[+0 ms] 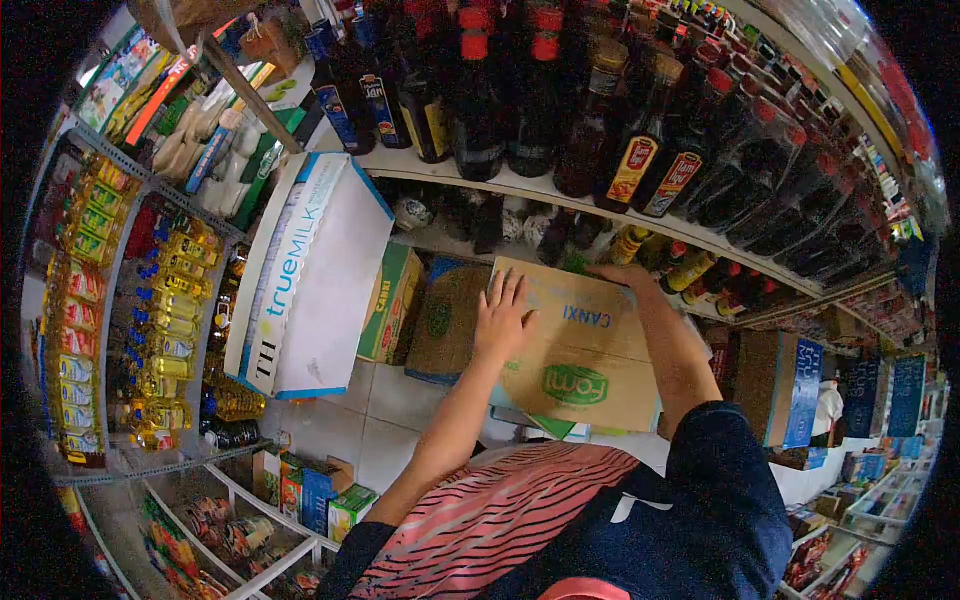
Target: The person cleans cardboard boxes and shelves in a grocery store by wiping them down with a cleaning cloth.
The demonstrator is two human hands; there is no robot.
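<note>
A brown cardboard box (575, 340) printed with green "Fami" and blue "CANXI" lettering is in front of my body. My left hand (505, 315) lies flat on its left side, fingers spread toward the far edge. My right hand (612, 275) is at the far edge of the box, with the arm along its right side. The right fingers are dim and partly hidden, so their grip does not show clearly. Behind that hand, something green is partly visible in the shadow under the shelf.
A white shelf (480, 182) with dark sauce bottles (632, 155) runs across the far side. A tall "TH true MILK" carton (320, 290) stands left, with smaller cartons (392, 305) beside it. Oil bottles (172, 325) fill the left rack; more boxes (775, 385) are at right.
</note>
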